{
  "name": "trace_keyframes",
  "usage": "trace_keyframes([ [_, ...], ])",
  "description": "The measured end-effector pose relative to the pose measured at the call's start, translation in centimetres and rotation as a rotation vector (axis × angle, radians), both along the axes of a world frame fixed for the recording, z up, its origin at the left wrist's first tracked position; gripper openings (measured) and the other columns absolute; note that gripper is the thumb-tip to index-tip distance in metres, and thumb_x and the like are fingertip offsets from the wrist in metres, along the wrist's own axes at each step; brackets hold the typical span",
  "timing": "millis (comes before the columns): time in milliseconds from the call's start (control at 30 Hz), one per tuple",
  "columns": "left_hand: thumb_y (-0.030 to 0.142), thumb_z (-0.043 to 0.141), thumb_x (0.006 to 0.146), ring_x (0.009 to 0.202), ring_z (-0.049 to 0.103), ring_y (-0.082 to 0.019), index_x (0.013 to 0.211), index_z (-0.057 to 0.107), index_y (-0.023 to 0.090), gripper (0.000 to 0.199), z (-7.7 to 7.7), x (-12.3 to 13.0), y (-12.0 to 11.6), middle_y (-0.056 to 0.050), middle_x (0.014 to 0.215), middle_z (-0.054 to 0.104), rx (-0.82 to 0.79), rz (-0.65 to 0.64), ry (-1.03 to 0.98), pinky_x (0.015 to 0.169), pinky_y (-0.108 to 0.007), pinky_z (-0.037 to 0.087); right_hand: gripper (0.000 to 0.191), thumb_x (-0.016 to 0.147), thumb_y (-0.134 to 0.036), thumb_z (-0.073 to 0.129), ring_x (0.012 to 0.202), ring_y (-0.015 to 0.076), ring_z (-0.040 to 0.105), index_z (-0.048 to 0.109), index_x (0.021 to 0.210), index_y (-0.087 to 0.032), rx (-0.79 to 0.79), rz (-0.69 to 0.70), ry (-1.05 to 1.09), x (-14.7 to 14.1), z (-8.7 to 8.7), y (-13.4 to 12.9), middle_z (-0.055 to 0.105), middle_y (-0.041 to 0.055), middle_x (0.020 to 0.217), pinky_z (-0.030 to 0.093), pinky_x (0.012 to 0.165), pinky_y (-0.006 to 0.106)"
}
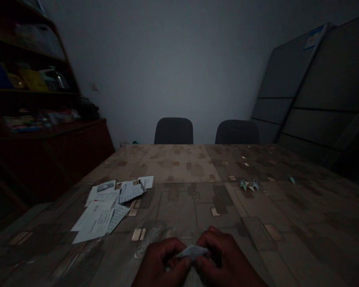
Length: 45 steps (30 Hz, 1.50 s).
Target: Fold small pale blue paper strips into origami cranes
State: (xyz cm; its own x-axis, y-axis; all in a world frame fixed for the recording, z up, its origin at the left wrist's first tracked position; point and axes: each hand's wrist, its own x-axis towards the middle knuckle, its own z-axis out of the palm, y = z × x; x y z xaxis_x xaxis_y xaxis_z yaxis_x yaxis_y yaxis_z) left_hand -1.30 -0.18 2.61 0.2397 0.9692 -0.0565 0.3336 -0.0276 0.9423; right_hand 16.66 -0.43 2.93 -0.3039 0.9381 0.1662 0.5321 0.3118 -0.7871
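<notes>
The single head-worn view looks forward and down from above the near side of the worktop (179,207), facing the wall (179,59) beyond it.

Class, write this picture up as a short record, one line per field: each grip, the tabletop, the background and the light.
Left grip: pinching one end of a small pale folded piece
Right grip: pinching its other end
Table: patterned surface
Table, left: overlapping printed sheets
Table, right: cluster of small folded shapes
Background: two dark chairs, pale wall
Light: dim
</notes>
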Motion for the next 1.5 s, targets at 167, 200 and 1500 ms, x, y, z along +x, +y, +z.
trace_keyframes([
  [167, 0.027, 0.055, 0.069, 0.058, 0.047, -0.015, 0.056, 0.060, 0.017, 0.017, -0.1, -0.1, 0.0, 0.002, 0.056, 0.050, 0.083, -0.063, 0.097, 0.055, -0.025, 0.032, 0.016, 0.061, -0.002, 0.056, 0.063, 0.0141, 0.054, 0.060, 0.067, -0.016, 0.112, 0.033, -0.037, -0.2, -0.4, -0.1, 0.053, -0.0024, 0.065, 0.035, 0.057, 0.022],
  [200, 0.026, 0.054, 0.068, 0.057, 0.046, -0.015, 0.055, 0.057, 0.018, 0.016, -0.1, -0.1, 0.0, 0.003, 0.055, 0.048, 0.055, -0.069, 0.111, 0.054, -0.025, 0.031, 0.016, 0.060, -0.002, 0.056, 0.062, 0.0138, 0.053, 0.059, 0.067, -0.016, 0.123, 0.030, -0.052, -0.2, -0.5, -0.2, 0.053, -0.0025, 0.064, 0.034, 0.057, 0.022],
  [1500, 0.024, 0.059, 0.062, 0.050, 0.045, -0.014, 0.051, 0.059, 0.018, 0.012, 0.2, -1.1, 1.1, 0.002, 0.049, 0.053, -0.059, 0.109, -0.030, 0.051, -0.025, 0.031, 0.028, 0.081, -0.041, 0.058, 0.060, 0.0139, 0.041, 0.056, 0.066, -0.018, -0.196, -0.067, 0.212, 1.8, 0.1, 0.7, 0.045, -0.0035, 0.061, 0.029, 0.054, 0.024],
])
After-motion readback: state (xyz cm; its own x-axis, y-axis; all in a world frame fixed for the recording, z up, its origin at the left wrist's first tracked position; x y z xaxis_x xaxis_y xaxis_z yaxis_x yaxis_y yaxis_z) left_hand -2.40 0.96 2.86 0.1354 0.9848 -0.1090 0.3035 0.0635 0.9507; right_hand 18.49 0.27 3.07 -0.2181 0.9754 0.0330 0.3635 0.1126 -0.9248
